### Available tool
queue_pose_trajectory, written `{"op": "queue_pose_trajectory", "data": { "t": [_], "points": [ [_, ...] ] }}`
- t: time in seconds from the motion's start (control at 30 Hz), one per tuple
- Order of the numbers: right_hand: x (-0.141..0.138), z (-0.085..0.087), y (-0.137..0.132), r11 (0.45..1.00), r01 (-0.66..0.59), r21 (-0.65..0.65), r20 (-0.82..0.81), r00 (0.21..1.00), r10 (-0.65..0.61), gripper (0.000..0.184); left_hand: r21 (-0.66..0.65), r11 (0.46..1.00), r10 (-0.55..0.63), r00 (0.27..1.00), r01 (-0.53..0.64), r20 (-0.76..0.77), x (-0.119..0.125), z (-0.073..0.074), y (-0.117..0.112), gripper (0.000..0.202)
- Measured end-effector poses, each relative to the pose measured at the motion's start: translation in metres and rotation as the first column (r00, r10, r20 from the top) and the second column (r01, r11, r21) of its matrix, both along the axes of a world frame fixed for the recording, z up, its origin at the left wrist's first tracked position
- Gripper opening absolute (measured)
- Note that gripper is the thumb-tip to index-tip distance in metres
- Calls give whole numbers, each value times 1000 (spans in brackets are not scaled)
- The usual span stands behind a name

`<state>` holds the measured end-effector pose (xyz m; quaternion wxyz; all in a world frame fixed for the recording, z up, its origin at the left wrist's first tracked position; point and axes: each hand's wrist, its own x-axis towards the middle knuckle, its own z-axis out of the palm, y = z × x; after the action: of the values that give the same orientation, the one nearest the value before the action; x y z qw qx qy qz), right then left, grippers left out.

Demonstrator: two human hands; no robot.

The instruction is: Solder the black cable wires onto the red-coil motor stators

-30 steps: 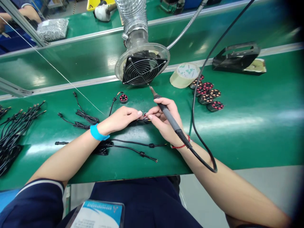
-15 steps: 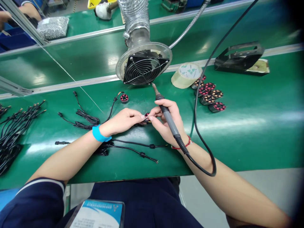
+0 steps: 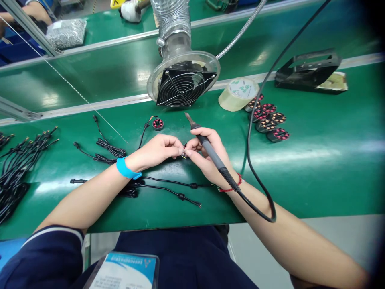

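My right hand (image 3: 212,158) is wrapped around a soldering iron (image 3: 213,152), its tip pointing up and away to the left. The thumb and forefinger of that hand also pinch close to the fingertips of my left hand (image 3: 162,150). My left hand is closed in a pinch on thin wires; a small motor stator (image 3: 185,147) with dark red parts is mostly hidden between the hands. Just beyond my left hand, another stator (image 3: 158,124) lies joined to a black cable (image 3: 143,134). Two cables (image 3: 168,188) with bare wire ends lie below the hands.
A fan-fronted fume extractor (image 3: 183,86) hangs ahead of the hands. To the right are a tape roll (image 3: 237,96), several stators (image 3: 266,124) and a black iron stand (image 3: 309,74). Bundled cables (image 3: 18,172) lie left. A strand of solder wire (image 3: 78,92) slants down from upper left.
The soldering iron's tip has shifted left and slightly down, away from the fan. My fingertips have drawn closer together, covering more of the stator and wires.
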<state>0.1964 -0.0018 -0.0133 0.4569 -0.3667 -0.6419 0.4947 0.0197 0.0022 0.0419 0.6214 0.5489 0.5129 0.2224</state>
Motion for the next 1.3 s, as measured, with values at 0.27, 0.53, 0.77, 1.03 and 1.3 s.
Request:
{"op": "queue_pose_trajectory", "data": {
  "t": [0.27,0.53,0.77,1.03,1.3],
  "points": [
    [17,-7,7,987,132,92,407,900,-158,50,8,995,103,988,-103,-116,-10,-21,16,8],
    [14,-6,4,990,65,128,409,906,-113,45,70,993,106,981,-96,-160,-8,-17,14,10],
    [22,9,1,942,236,239,258,920,-296,27,169,982,120,969,-85,-216,-4,-22,10,10],
    [31,14,-3,873,335,354,184,890,-417,16,183,977,146,968,-109,-202,-2,-24,9,9],
    [32,13,-6,857,339,389,212,872,-441,18,188,975,163,961,-122,-223,-2,-23,8,10]
  ]
}}
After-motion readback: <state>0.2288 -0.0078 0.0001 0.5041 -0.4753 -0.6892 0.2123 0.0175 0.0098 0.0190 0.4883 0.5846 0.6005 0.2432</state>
